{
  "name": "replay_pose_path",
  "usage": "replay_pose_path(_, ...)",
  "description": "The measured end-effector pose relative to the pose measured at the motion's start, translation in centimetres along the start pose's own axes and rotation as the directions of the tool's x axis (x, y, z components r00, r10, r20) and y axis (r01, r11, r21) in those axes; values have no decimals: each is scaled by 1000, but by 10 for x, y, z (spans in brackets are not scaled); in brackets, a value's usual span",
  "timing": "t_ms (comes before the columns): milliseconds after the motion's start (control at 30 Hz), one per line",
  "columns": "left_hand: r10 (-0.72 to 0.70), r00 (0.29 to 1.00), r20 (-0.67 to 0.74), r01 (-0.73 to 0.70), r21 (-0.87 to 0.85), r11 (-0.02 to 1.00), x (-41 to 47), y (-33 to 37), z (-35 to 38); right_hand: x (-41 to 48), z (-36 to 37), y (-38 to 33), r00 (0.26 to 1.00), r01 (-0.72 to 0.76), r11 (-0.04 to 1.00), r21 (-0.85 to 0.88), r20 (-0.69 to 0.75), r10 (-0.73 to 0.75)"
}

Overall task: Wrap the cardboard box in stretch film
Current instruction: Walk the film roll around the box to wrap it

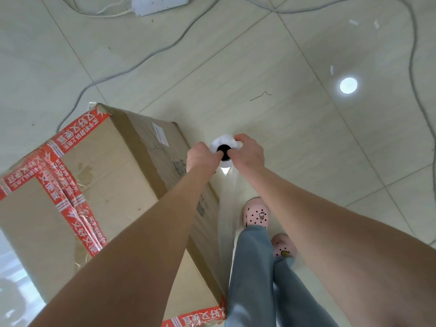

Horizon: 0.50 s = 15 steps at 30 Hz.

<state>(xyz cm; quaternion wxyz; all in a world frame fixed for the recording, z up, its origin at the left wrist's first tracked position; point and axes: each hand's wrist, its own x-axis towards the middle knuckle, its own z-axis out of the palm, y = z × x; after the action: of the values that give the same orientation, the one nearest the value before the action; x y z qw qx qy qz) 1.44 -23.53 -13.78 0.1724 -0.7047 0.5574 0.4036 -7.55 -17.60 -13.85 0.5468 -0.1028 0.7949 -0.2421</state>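
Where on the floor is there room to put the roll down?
Bare tiles lie ahead of the stretch film roll, between the left cable and the right cable. Tiles right of the pink shoes are bare too. It is crowded between the cardboard box and the shoes, and by the power strip.

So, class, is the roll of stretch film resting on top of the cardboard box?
No, the left hand and right hand grip the film roll beside the cardboard box, above the floor.
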Motion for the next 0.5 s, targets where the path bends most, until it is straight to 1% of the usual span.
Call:
replay_pose_path(100, 112, 992, 52, -118, 137, 984, 5, 2, -7, -1, 3, -3, 1000, -7, 1000, 0, 6, 7)
replay_pose_path(167, 163, 983, 83, -175, 172, 970, 9, 7, -9, -1, 5, -3, 1000, -7, 1000, 4, -8, 7)
replay_pose_path(200, 163, 982, 98, -179, 183, 967, 12, 9, -9, 0, 5, -3, 1000, -7, 1000, 16, -13, 8)
replay_pose_path(333, 87, 987, 138, -117, 224, 967, 19, 13, -4, 3, 7, -1, 999, -41, 998, 44, -1, 41)
replay_pose_path(400, 83, 987, 135, -114, 239, 964, 21, 14, -4, 3, 8, -3, 999, -41, 999, 27, -4, 41)
replay_pose_path(500, 93, 990, 106, -114, 215, 970, 26, 15, -10, 5, 9, -13, 1000, -25, 999, 35, -4, 25)
